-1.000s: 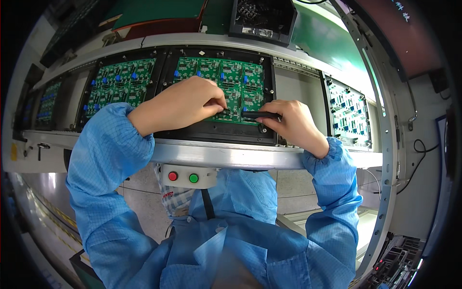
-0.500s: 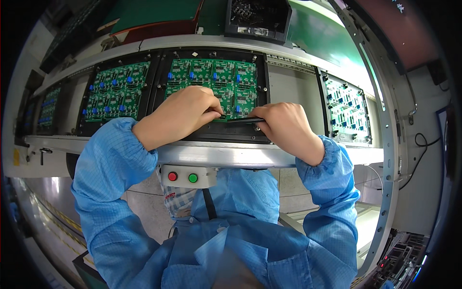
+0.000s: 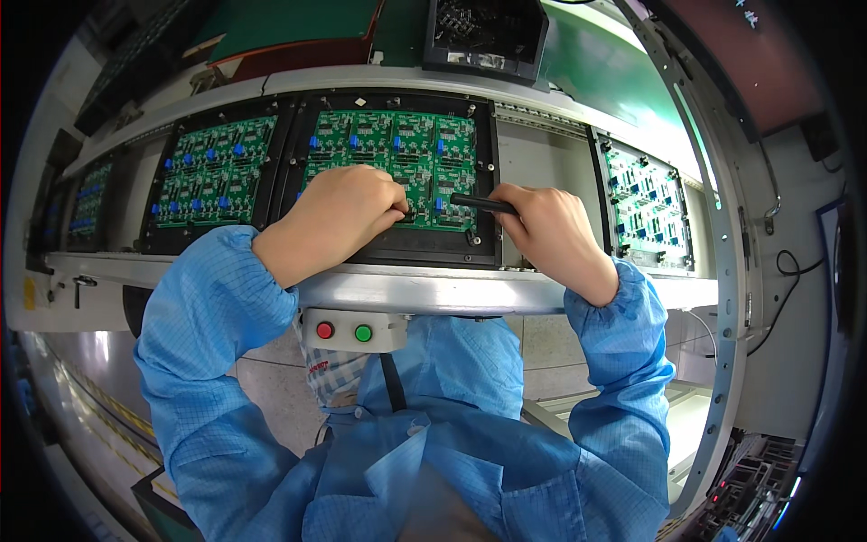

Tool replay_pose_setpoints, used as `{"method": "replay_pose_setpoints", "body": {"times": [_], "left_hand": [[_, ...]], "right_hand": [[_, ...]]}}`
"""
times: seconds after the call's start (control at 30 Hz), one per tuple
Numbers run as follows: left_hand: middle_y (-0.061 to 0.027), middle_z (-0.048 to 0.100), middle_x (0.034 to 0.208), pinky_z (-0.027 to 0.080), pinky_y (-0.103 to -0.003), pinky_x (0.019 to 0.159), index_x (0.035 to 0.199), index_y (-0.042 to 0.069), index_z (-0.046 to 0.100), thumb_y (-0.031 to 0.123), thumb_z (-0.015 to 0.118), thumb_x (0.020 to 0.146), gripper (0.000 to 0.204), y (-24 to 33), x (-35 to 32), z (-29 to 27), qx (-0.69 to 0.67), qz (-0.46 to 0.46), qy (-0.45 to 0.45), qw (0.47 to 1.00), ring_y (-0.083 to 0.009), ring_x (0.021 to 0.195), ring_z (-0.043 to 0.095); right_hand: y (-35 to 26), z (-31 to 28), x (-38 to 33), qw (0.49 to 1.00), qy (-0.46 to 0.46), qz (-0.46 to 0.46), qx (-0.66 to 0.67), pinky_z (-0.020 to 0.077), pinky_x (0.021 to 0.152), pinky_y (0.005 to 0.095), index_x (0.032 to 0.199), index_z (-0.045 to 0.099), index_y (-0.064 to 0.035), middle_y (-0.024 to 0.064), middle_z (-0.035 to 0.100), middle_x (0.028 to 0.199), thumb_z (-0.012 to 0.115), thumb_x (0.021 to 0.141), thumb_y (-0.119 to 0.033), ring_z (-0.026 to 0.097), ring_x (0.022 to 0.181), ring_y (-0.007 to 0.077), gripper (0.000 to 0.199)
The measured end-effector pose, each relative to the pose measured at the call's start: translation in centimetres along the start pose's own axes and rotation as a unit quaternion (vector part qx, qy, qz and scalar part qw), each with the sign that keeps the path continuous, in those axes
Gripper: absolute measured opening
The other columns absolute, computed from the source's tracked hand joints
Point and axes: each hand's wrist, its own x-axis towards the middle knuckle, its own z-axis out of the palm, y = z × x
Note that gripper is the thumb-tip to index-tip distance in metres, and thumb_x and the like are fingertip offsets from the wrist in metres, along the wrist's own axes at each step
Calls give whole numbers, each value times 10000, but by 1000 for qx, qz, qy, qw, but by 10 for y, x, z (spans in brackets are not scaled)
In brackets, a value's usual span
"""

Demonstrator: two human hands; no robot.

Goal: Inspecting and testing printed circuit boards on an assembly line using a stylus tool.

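Note:
A green circuit board panel (image 3: 418, 185) with rows of blue parts lies in a black carrier frame (image 3: 489, 181) in front of me. My left hand (image 3: 348, 210) rests over the panel's lower left, thumb and forefinger pinched together at the board surface. Whatever is between those fingertips is too small or hidden to make out. In my right hand (image 3: 546, 226) is a slim black pen-like tool (image 3: 483, 203), gripped between thumb and fingers. Its tip points left, over the lower right part of the panel. Both fingertip groups are apart from each other.
Another board panel (image 3: 215, 172) sits in a carrier to the left, and one more panel (image 3: 648, 203) to the right along the metal rail (image 3: 433, 291). A black bin (image 3: 483, 41) of small parts stands behind. A button box (image 3: 357, 331) is mounted at the near edge.
My right hand has moved right and the black tool's tip has swung up and away from the left fingertips. The left hand has shifted slightly left, still pinched at the board.

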Motion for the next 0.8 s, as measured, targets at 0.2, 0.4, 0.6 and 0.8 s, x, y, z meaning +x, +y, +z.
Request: {"method": "replay_pose_setpoints", "body": {"times": [0.2, 0.4, 0.6, 0.8], "left_hand": [[-73, 696, 908, 532, -368, 791, 924, 59, 719, 175, 672, 875, 134, 6, 8, -2, 25, 16, 6, 1000, -255, 894, 656], [-81, 695, 907, 528, -377, 797, 913, 56, 711, 167, 673, 873, 124, -5, -3, -13, 20, -14, 8, 1000, -262, 897, 656], [-89, 693, 900, 527, -377, 801, 914, 51, 707, 152, 670, 871, 116, -15, -17, -22, 25, -20, 15, 999, -266, 900, 655], [-87, 689, 898, 527, -373, 799, 911, 41, 702, 135, 677, 860, 110, -8, -22, -18, 31, -16, 42, 999, -261, 896, 650]], "right_hand": [[12, 0, 0, 1000, 0, 3, 5, 496, 633, 453, 990, 683, -69, 168, 659, 723, 620, 884, -132, 636, 671, 371, 139], [5, 4, 15, 1000, 5, -6, 29, 500, 627, 455, 994, 683, -73, 171, 654, 714, 623, 879, -137, 635, 663, 374, 145], [-9, 6, 27, 999, 3, -18, 41, 511, 643, 495, 995, 673, -85, 196, 662, 717, 612, 899, -194, 648, 686, 402, 158], [-10, 8, 21, 999, 7, -25, 39, 517, 643, 487, 1027, 682, -102, 189, 662, 709, 620, 897, -204, 652, 684, 394, 177]]}}
